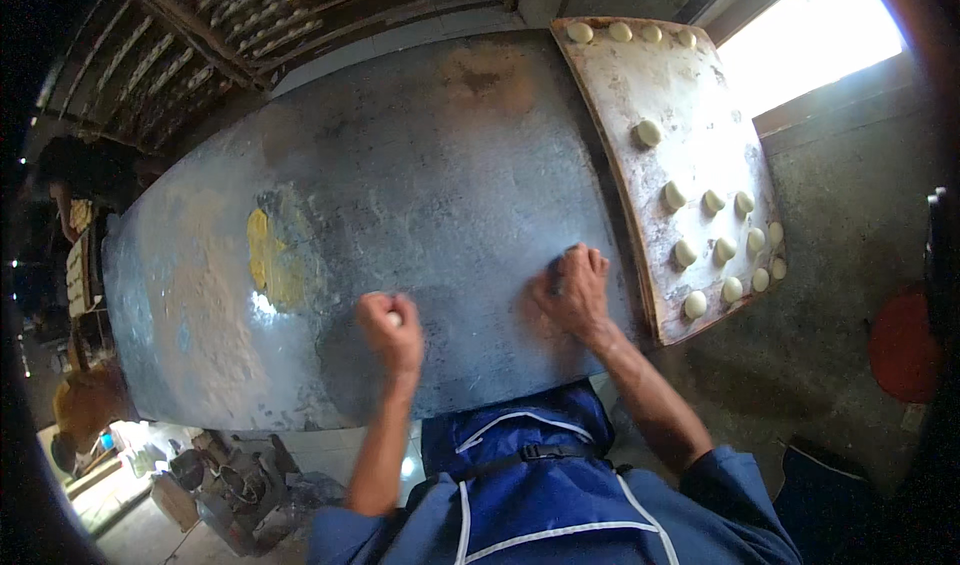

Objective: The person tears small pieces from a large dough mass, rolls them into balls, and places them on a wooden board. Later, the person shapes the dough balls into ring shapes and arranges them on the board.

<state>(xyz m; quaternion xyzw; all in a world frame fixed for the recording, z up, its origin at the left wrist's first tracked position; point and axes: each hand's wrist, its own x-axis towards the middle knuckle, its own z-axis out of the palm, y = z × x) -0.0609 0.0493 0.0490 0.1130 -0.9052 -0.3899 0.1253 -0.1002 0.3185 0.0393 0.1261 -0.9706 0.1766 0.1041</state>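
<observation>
My left hand (pixel 390 330) is closed around a small pale dough piece (pixel 396 319), just above the dark metal worktable (pixel 460 145). My right hand (pixel 575 295) is curled palm-down on the table near its right end, slightly blurred; whatever lies under its fingers is hidden. To its right, a floured wooden board (pixel 700 105) bears several round dough balls (pixel 650 133) in loose rows. A yellow smear (pixel 262 245) and a pale dusty patch (pixel 200 305) mark the tabletop's left part.
Slatted racks with small pale pieces (pixel 210 25) stand behind the table. A person (pixel 80 180) is at the far left beside trays (pixel 82 265). Machinery (pixel 230 480) sits at lower left. A bright opening (pixel 810 30) is at upper right; a red round object (pixel 895 345) at right.
</observation>
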